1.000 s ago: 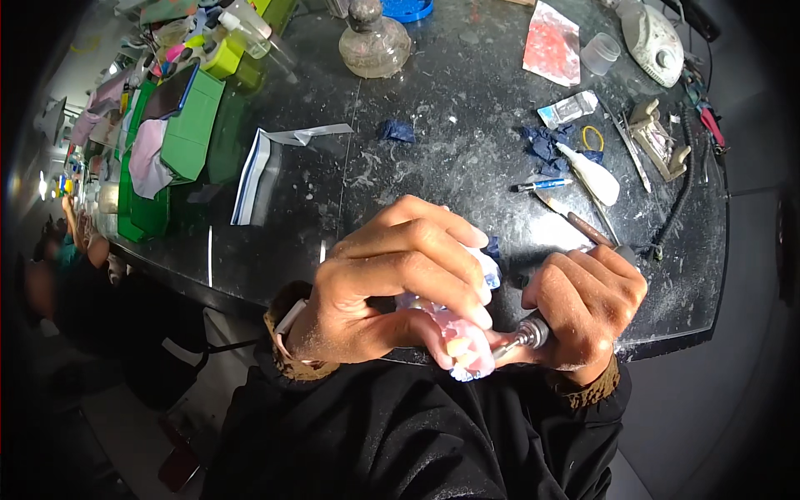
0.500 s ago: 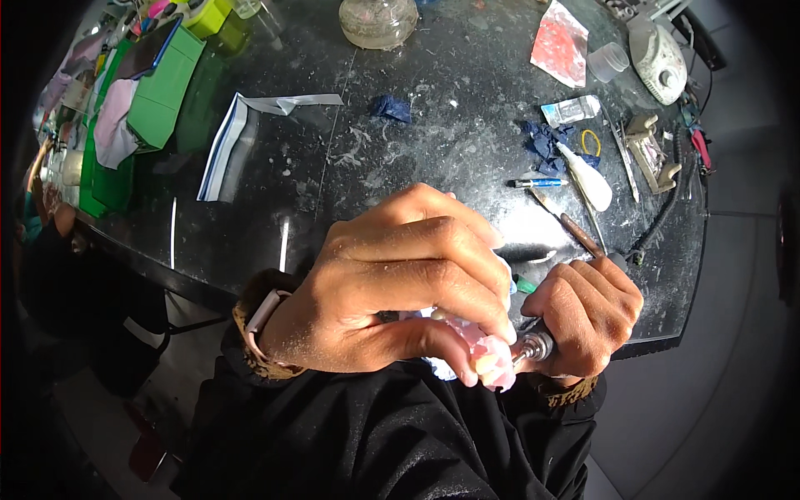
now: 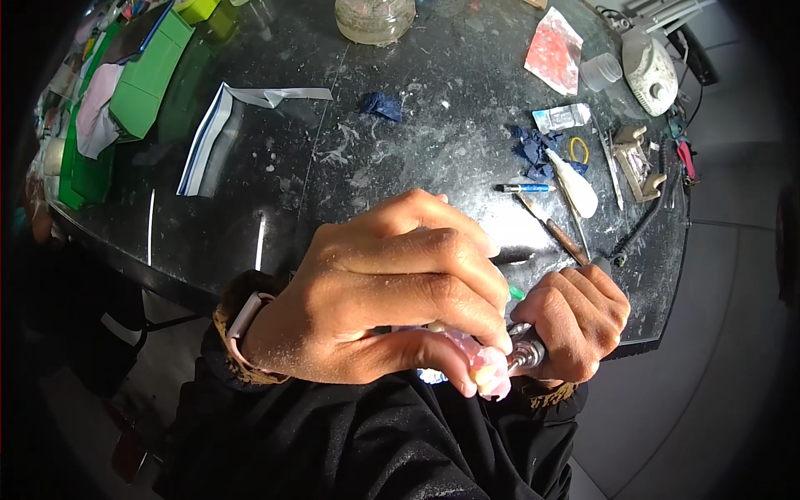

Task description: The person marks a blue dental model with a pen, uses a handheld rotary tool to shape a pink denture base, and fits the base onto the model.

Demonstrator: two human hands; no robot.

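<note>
My left hand (image 3: 392,292), dusted with fine pale powder and with a band at the wrist, pinches a pink denture (image 3: 492,377) between thumb and fingers. A yellowish tooth shows at the denture's near end; the rest is mostly hidden by my fingers. Closed round a dark, metal-nosed rotary handpiece (image 3: 528,353) is my right hand (image 3: 577,321). The handpiece's tip meets the right side of the denture, though its exact contact is too small to make out. Both hands are close together over my lap, at the near edge of the black bench (image 3: 275,158).
On the right lie a white squeeze bottle (image 3: 575,187), a blue pen-like tool (image 3: 525,188), a wooden-handled knife (image 3: 565,242), a metal flask part (image 3: 635,162) and a white control unit (image 3: 650,73). A glass jar (image 3: 375,21) stands far off; green bins (image 3: 150,83) are at left.
The whole view has shifted slightly, so the bench and its things appear a little farther left. Both hands keep their grips, with the handpiece still against the denture.
</note>
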